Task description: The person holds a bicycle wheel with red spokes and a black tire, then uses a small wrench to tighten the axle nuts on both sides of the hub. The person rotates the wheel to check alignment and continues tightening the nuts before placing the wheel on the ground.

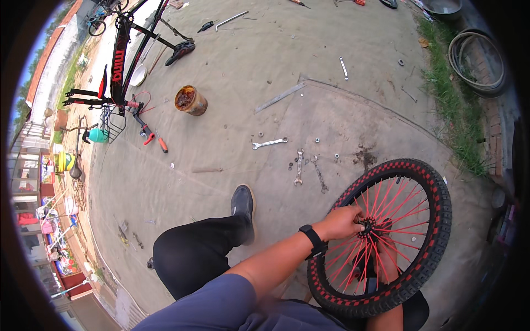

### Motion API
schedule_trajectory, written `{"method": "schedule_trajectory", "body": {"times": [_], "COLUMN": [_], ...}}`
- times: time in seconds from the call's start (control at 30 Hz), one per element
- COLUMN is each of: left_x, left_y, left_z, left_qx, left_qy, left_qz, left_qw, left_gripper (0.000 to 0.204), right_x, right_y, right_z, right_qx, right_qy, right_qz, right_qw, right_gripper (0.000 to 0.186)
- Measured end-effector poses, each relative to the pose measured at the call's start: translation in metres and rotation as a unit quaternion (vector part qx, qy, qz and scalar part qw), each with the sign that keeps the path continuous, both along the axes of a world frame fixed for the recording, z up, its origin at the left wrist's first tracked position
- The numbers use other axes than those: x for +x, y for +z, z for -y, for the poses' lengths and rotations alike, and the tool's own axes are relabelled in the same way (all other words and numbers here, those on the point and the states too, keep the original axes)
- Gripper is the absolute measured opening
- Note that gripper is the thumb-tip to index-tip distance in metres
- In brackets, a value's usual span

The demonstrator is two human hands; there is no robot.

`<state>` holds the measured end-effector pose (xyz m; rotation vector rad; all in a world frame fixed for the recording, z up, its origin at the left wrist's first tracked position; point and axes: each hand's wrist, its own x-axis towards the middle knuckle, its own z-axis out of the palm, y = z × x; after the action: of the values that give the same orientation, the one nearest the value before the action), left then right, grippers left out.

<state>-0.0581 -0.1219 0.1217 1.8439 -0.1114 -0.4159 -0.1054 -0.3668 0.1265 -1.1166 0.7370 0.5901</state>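
Over concrete ground (210, 149), a left hand (343, 222), fingers closed at the hub (366, 228), holds a bicycle wheel (370, 225) that tilts before the person. Its axle points up toward the viewer; its round face shows longest from lower left to upper right. The right hand (386, 254) sits behind it, grip impossible to tell. Likely light and stiff, it should handle best by its grippy, knobbly tyre (443, 220).

This is an outdoor yard used as a bicycle workshop, shown by a red-spoked wheel (367, 227), a bike frame (119, 60) and wrenches (270, 143) on concrete ground (193, 193). Grass (455, 110) lines its right edge.
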Motion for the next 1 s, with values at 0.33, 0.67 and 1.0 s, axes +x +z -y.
{"method": "schedule_trajectory", "body": {"times": [0.33, 0.67, 1.0], "left_x": [0.005, 0.006, 0.003], "left_y": [0.003, 0.021, 0.007], "left_z": [0.006, 0.003, 0.003], "left_qx": [0.035, 0.027, 0.027], "left_qy": [-0.028, -0.017, -0.041], "left_qz": [-0.073, -0.108, 0.016], "left_qw": [0.996, 0.994, 0.999], "left_gripper": [0.022, 0.022, 0.023], "right_x": [-0.009, -0.004, -0.004], "right_y": [-0.031, -0.011, -0.008], "right_z": [0.013, 0.005, 0.005], "right_qx": [0.001, 0.008, 0.003], "right_qy": [-0.04, -0.03, -0.023], "right_qz": [-0.017, -0.013, -0.014], "right_qw": [0.999, 0.999, 1.0], "right_gripper": [0.027, 0.026, 0.031]}}
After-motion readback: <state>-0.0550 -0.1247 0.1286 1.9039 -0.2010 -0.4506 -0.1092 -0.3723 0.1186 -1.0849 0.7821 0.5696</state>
